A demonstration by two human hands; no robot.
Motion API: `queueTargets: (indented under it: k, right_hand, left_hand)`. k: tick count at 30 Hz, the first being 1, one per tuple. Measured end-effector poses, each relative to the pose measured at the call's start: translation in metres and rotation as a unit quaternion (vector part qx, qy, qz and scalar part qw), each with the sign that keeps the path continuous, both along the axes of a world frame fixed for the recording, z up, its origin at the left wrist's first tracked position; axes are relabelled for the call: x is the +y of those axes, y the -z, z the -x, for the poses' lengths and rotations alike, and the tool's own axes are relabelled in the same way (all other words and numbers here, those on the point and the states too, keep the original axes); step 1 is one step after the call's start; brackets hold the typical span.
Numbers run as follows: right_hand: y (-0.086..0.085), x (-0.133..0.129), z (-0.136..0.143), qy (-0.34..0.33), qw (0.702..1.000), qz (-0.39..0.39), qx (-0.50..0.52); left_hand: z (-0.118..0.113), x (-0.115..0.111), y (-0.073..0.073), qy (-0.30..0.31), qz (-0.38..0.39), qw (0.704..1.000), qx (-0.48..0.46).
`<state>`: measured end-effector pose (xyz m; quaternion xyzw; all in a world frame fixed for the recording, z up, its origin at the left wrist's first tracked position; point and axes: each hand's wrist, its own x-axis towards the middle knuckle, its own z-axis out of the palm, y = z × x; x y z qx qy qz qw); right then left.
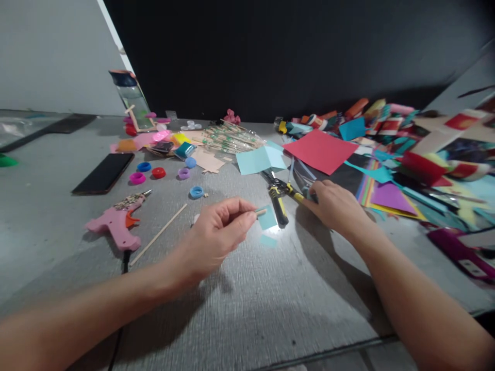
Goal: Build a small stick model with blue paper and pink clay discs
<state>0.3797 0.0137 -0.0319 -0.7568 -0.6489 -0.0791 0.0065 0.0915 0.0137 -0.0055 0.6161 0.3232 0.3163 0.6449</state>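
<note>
Your left hand (226,229) pinches one short stick (261,212) between thumb and fingertips, its free end pointing to 3 o'clock. Reckoned from that hand, two light-blue paper pieces (267,220) lie at 3 o'clock and one pair of pliers (277,196), handles spread, at 2. Your right hand (334,203) curls beside the pliers' farther handle; you cannot tell whether its fingers grasp anything. One long stick (159,235) rests at 9 o'clock, one pink glue gun (117,222) beyond it, six small caps (158,175) towards 10 to 11, and one phone (102,174) at 10.
</note>
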Motion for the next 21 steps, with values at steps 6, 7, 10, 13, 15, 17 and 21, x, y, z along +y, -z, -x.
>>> queueTargets:
  k: [6,7,10,13,15,17,21]
  right_hand:
    - [-0.002,0.000,-0.004,0.029,0.999,0.034,0.004]
    - [-0.003,0.001,-0.007,0.037,0.998,0.042,0.011]
    - [-0.005,0.004,-0.019,0.057,0.996,0.064,0.035]
    - [-0.004,0.007,-0.029,0.067,0.993,0.078,0.052]
    - [-0.002,0.009,-0.032,0.075,0.992,0.082,0.052]
    - [0.001,0.010,-0.033,0.088,0.992,0.076,0.047]
    - [0.001,0.009,-0.029,0.113,0.991,0.043,0.053]
  left_hand:
    - [0.001,0.001,0.001,-0.019,0.011,0.998,-0.062]
    - [0.001,0.002,0.001,-0.025,0.012,0.997,-0.070]
    - [0.003,0.002,0.000,-0.034,0.012,0.995,-0.091]
    - [0.003,0.003,0.001,-0.036,0.011,0.994,-0.099]
    - [0.003,0.003,0.002,-0.039,0.009,0.994,-0.099]
    - [0.002,0.004,0.003,-0.041,0.006,0.994,-0.104]
    - [0.004,0.002,0.002,-0.044,0.005,0.991,-0.125]
